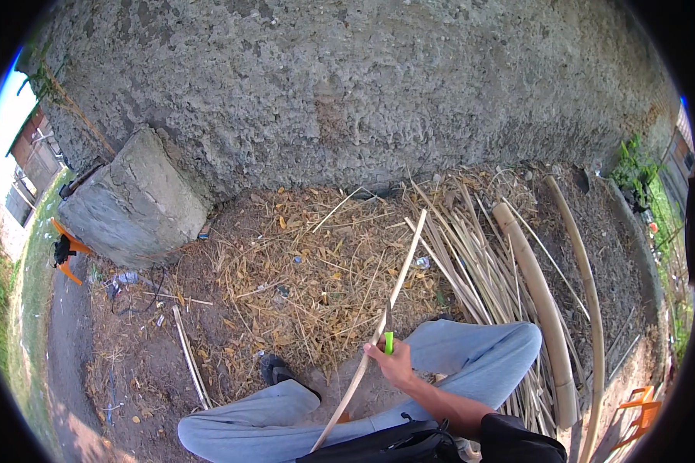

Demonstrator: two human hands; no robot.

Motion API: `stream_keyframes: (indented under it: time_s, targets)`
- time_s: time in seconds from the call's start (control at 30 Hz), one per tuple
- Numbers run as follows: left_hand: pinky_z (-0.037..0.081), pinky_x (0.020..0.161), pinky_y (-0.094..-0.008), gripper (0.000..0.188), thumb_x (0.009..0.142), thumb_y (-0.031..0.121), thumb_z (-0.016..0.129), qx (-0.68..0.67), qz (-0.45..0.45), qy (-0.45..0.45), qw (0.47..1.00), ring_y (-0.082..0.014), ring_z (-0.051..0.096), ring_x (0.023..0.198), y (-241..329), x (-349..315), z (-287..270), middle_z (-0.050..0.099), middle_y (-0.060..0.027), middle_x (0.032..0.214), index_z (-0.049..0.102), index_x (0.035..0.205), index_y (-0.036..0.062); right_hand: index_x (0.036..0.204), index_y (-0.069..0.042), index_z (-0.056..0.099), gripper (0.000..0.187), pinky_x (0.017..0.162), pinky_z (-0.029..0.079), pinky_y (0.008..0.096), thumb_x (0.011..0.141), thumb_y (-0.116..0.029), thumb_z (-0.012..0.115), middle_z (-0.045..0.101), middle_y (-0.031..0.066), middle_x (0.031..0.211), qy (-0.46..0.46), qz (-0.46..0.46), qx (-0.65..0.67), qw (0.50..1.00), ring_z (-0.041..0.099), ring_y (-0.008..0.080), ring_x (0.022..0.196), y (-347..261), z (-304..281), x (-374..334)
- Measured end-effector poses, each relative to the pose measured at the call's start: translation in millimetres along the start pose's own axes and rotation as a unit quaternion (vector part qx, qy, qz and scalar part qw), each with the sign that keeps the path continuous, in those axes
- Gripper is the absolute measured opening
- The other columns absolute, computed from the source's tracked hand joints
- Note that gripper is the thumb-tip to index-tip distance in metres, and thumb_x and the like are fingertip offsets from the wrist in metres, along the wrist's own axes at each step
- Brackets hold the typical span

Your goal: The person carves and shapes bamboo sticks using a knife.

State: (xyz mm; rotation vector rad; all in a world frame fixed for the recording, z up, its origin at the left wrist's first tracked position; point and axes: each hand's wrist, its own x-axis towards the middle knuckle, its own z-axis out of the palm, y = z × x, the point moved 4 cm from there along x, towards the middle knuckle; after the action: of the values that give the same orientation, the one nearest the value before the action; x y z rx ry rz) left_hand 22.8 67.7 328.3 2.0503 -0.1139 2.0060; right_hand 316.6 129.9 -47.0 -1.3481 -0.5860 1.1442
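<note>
My right hand [392,363] is closed round a knife with a bright green handle [388,343]. Its narrow blade [388,315] points away from me and lies along a long pale bamboo strip [404,270]. The strip slants from my lap up over the ground, passing by my thumb and fingertips. Whether those fingers also grip the strip is hard to make out. My left hand does not show, and the strip's near end reaches my dark clothing at the lower edge.
Split bamboo strips [471,262] lie heaped to the right, beside a thick bamboo pole [539,301] and a thinner curved pole [583,278]. A concrete block [143,201] stands left against a rough wall [378,92]. Dry leaves and straw [301,270] cover the ground ahead.
</note>
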Motion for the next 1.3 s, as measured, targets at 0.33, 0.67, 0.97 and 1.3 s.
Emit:
stream_keyframes:
  time_s: [0.33,0.67,0.97,1.3]
  targets:
    - [0.052,0.073,-0.0295,0.035,0.092,0.020,0.067,0.058,-0.741,-0.226,0.630,-0.0155,0.065,0.088,-119,-280,71,0.063,-0.0096,0.097,0.051,0.115,-0.0015,0.089,0.002,0.068,0.029,0.054,0.044,0.0231,0.080,-0.022,0.082,0.064,-0.0005,0.069,-0.027,-0.044,-0.088,0.995,0.054,0.0039,0.063,-47,42,-14]
    - [0.035,0.047,-0.0214,0.019,0.103,0.016,0.049,-0.056,-0.836,-0.019,0.546,-0.0039,0.045,0.054,-117,-302,59,0.055,-0.0009,0.076,0.059,0.099,0.0002,0.113,-0.001,0.066,0.035,0.057,0.053,0.0338,0.088,-0.025,0.069,0.070,0.0141,0.083,-0.096,-0.267,-0.350,0.893,0.068,0.0263,0.064,-75,28,-18]
    - [0.038,0.049,-0.0229,0.024,0.102,0.020,0.051,0.036,-0.798,-0.051,0.599,-0.0033,0.046,0.055,-117,-299,58,0.051,0.0031,0.063,0.064,0.101,0.0001,0.108,-0.005,0.066,0.027,0.049,0.051,0.0388,0.088,-0.021,0.068,0.066,0.0089,0.078,-0.153,-0.352,-0.466,0.797,0.066,0.0276,0.061,-60,42,-42]
    - [0.036,0.050,-0.0213,0.022,0.100,0.018,0.055,0.114,-0.731,-0.136,0.659,-0.0020,0.043,0.056,-110,-309,52,0.051,0.0049,0.064,0.066,0.107,0.0001,0.103,-0.006,0.065,0.031,0.038,0.045,0.0326,0.084,-0.028,0.073,0.053,0.0019,0.063,-0.135,-0.460,-0.476,0.737,0.059,0.0185,0.047,-39,36,-44]
